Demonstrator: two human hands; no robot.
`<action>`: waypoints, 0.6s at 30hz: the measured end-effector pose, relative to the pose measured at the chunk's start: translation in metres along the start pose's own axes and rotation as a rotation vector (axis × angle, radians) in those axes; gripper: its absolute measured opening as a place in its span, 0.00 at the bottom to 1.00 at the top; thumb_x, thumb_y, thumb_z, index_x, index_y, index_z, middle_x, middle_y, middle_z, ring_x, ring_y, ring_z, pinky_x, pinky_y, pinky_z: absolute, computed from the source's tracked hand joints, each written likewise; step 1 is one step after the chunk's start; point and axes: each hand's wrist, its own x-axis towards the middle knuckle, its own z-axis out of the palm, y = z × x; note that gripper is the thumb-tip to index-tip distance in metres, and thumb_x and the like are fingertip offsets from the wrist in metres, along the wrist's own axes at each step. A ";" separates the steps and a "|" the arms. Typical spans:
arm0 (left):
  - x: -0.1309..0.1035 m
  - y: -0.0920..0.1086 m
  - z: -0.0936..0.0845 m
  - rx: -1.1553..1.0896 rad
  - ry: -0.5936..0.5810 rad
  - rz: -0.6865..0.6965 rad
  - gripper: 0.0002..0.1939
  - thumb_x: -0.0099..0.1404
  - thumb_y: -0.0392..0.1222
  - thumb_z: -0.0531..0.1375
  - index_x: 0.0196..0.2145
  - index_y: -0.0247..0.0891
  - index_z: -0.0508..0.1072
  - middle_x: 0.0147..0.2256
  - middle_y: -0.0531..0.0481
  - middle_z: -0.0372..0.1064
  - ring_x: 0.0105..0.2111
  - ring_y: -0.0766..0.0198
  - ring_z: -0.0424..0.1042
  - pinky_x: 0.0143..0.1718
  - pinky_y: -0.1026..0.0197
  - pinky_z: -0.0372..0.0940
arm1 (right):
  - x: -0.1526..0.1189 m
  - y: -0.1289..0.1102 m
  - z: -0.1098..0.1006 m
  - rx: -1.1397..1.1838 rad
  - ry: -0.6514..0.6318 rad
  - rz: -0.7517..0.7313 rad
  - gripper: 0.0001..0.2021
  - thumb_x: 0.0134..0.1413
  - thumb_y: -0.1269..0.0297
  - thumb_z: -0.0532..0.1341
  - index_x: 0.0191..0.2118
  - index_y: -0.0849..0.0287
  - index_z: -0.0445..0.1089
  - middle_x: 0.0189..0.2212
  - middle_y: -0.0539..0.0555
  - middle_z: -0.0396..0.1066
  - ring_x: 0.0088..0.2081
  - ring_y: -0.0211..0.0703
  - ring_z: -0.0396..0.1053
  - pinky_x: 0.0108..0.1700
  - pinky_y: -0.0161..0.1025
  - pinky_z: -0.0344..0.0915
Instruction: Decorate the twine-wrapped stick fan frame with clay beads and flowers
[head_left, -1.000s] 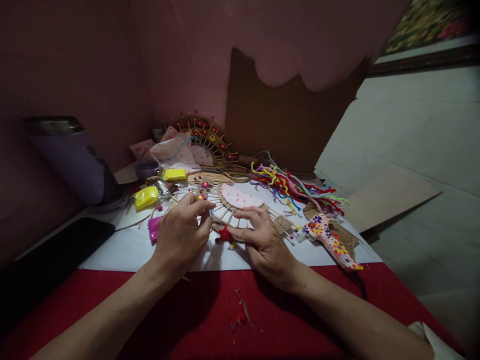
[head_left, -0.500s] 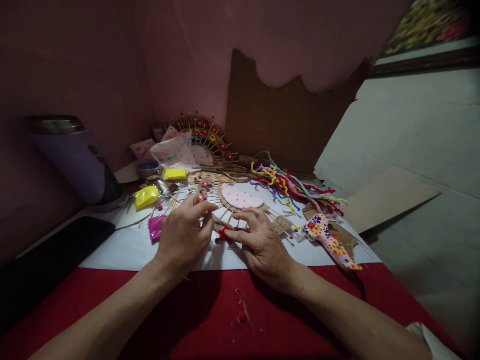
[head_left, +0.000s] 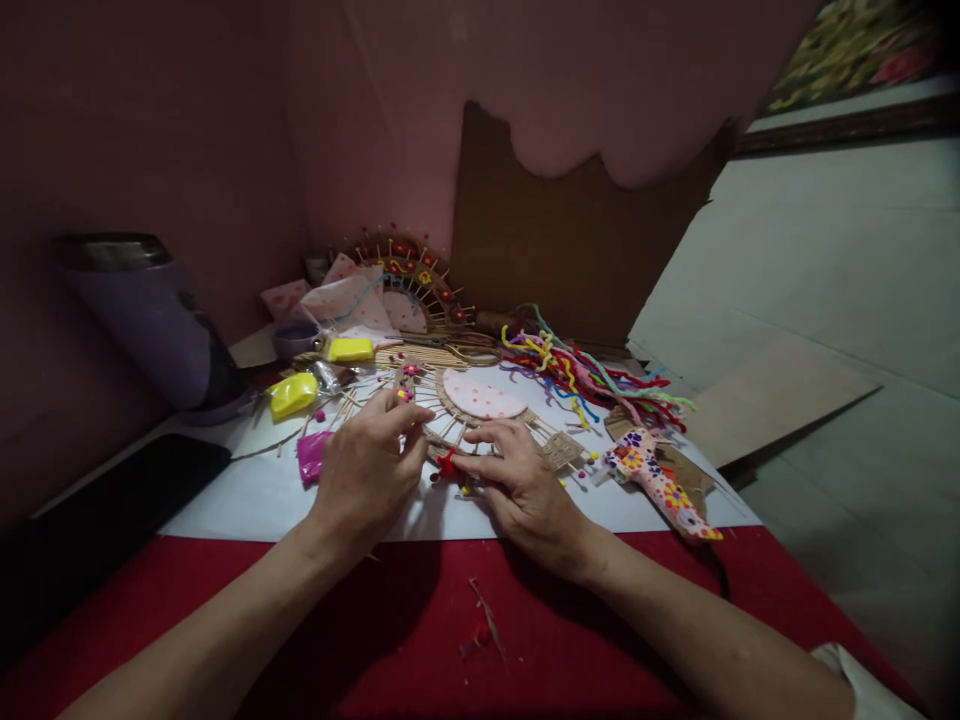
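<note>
A fan-like craft piece of thin sticks lies on white paper, with a pink dotted half-round at its centre and jute-covered parts around it. My left hand is at its left side, fingers curled and thumb near the fingertips; what they grip, if anything, is too small to make out. My right hand rests at the piece's near edge, fingers spread. Its fingertips touch or nearly touch a small red flower shape. Small red, yellow and pink balls tip some sticks.
Pipe cleaners and a flower-patterned glue gun lie to the right. Yellow clay, a pink packet, a dark phone and a purple tumbler stand or lie left. Cardboard leans behind.
My right hand's fingers have shifted slightly beside the red flower shape, more of which now shows. My left hand has hardly moved.
</note>
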 end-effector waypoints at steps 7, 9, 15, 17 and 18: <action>-0.001 -0.001 0.001 -0.023 0.017 0.015 0.11 0.58 0.32 0.56 0.35 0.38 0.77 0.28 0.51 0.64 0.25 0.66 0.62 0.27 0.62 0.55 | 0.003 -0.001 -0.002 0.070 0.098 0.013 0.20 0.49 0.83 0.52 0.41 0.57 0.74 0.42 0.57 0.67 0.49 0.48 0.58 0.52 0.51 0.59; -0.001 -0.002 0.001 -0.025 0.016 0.014 0.11 0.57 0.32 0.56 0.35 0.38 0.77 0.28 0.51 0.64 0.25 0.66 0.62 0.27 0.62 0.54 | 0.003 -0.001 -0.002 0.083 0.102 0.018 0.20 0.49 0.83 0.52 0.41 0.58 0.74 0.42 0.57 0.67 0.49 0.48 0.58 0.52 0.51 0.59; -0.002 -0.001 0.003 -0.154 -0.045 0.044 0.11 0.57 0.31 0.57 0.37 0.37 0.76 0.28 0.51 0.65 0.27 0.65 0.63 0.29 0.61 0.56 | 0.003 -0.003 -0.004 0.204 0.162 0.030 0.21 0.48 0.83 0.52 0.42 0.54 0.73 0.41 0.55 0.68 0.48 0.47 0.60 0.51 0.50 0.59; -0.002 0.000 0.004 -0.276 -0.139 0.060 0.11 0.58 0.33 0.58 0.38 0.38 0.76 0.29 0.51 0.65 0.29 0.65 0.65 0.30 0.61 0.58 | 0.003 -0.004 -0.005 0.266 0.195 0.028 0.20 0.50 0.81 0.53 0.42 0.53 0.73 0.41 0.54 0.68 0.48 0.46 0.61 0.51 0.50 0.60; -0.003 0.001 0.005 -0.337 -0.187 0.067 0.11 0.58 0.34 0.58 0.39 0.39 0.76 0.29 0.51 0.66 0.29 0.65 0.66 0.30 0.61 0.58 | 0.003 -0.005 -0.006 0.294 0.205 0.027 0.20 0.50 0.81 0.53 0.41 0.52 0.73 0.41 0.54 0.68 0.48 0.46 0.61 0.51 0.50 0.60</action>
